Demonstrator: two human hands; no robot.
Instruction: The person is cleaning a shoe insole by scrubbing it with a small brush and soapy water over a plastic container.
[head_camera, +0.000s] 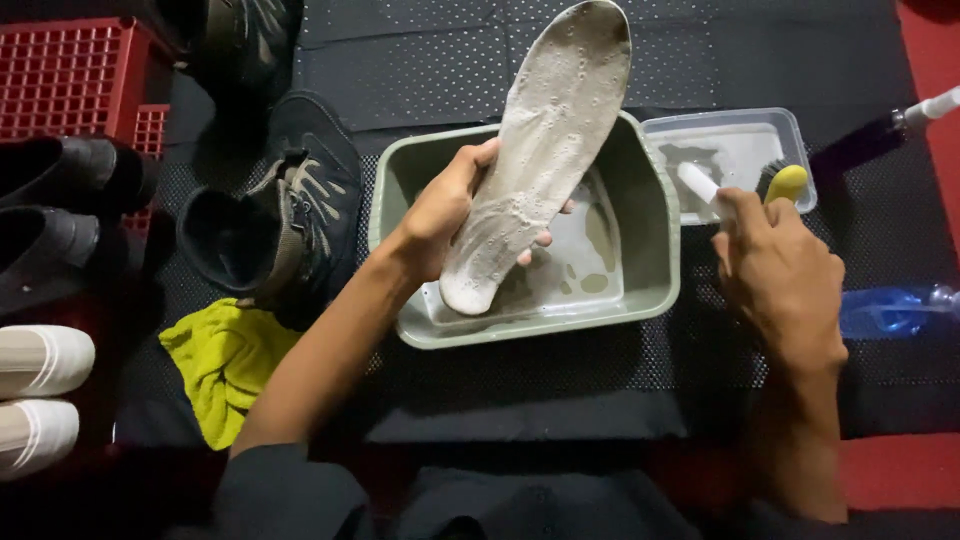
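Dark perforated matting (560, 385) covers the working surface, with red showing at the edges, and everything is laid out close around the person. Left hand (440, 215) is wrapped around the lower half of a pale, soapy insole (545, 130), fingers curled behind it and thumb in front, holding it tilted with the heel end dipping into the green basin (655, 215) and the toe pointing up toward twelve o'clock. Suds are all over that insole, so this looks like the scrubbing stage. Right hand (780, 275) is closed around a brush with a white handle and yellow-backed head (785, 182), and the bristles sit at the clear plastic tub (735, 135) just at three o'clock from the basin. Seems to be loading the brush with liquid. Next move, I'd judge, calls for bringing the brush across to the insole while the left hand keeps it braced against the basin rim. Out at nine o'clock stands a dark boot (290, 215), a yellow cloth (225, 365) below it, a red crate (70, 75) at ten o'clock. A blue spray bottle (895, 310) lies at three o'clock.
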